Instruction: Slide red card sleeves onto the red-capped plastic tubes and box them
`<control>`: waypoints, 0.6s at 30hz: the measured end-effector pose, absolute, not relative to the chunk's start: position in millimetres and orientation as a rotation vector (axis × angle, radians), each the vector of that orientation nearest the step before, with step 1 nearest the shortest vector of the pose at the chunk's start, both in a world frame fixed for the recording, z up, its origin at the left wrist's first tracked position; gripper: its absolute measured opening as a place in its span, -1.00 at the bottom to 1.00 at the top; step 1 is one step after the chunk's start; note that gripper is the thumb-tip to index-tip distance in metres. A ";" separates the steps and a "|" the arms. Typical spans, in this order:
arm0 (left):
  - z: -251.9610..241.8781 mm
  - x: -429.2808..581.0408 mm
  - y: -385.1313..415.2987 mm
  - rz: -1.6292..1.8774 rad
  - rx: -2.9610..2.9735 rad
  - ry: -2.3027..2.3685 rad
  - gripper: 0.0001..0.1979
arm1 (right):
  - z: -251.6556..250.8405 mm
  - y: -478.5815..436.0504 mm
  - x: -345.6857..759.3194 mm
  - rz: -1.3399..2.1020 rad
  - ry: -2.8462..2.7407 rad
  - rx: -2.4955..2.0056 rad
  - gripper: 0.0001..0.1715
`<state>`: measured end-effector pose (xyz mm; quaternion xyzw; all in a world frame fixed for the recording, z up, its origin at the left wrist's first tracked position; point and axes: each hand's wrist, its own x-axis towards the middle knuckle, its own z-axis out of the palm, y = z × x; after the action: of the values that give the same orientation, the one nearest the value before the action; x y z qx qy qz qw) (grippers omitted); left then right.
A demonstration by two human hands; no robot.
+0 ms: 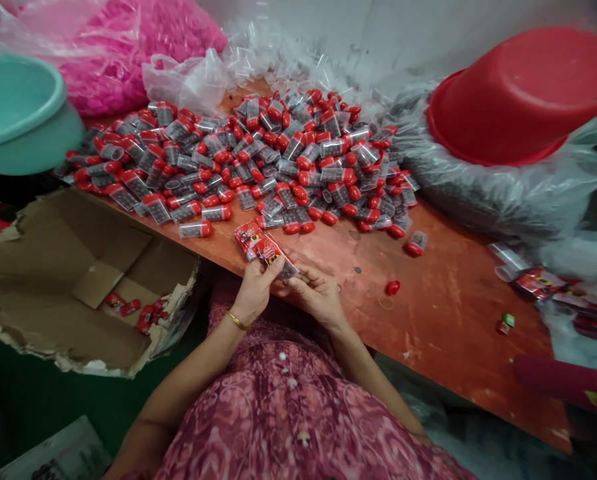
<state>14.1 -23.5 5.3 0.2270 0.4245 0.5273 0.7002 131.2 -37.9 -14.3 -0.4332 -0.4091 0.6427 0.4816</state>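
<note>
My left hand [255, 288] pinches a small clear tube with a red printed label [272, 249], its thumb lying on top. The lower end of the tube shows dark contents. At that end my right hand [321, 295] has its thumb and fingers closed together on or against the tube; the exact contact is hidden. Just beyond my left fingers, another red printed packet [247, 235] lies at the table edge. Ahead of both hands spreads a heap of clear tubes with red caps [283, 157] and dark pellets inside.
An open cardboard box [43, 267] with several red packets stands at the left, below the orange-brown table [458, 307]. A teal basin [23, 113], pink bags [123, 53] and an overturned red bucket [518, 93] on plastic bags surround the heap. A loose red cap [393, 287] lies right.
</note>
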 end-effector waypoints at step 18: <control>4.0 -35.4 -19.3 1.181 0.644 1.150 -0.59 | -8.4 -5.2 148.9 1.054 -1.421 -1.414 -0.65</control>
<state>-35.4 -19.3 4.0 0.2818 0.5030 0.5163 0.6333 148.9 -5.2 -8.4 -0.5653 -0.5680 0.4213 0.4247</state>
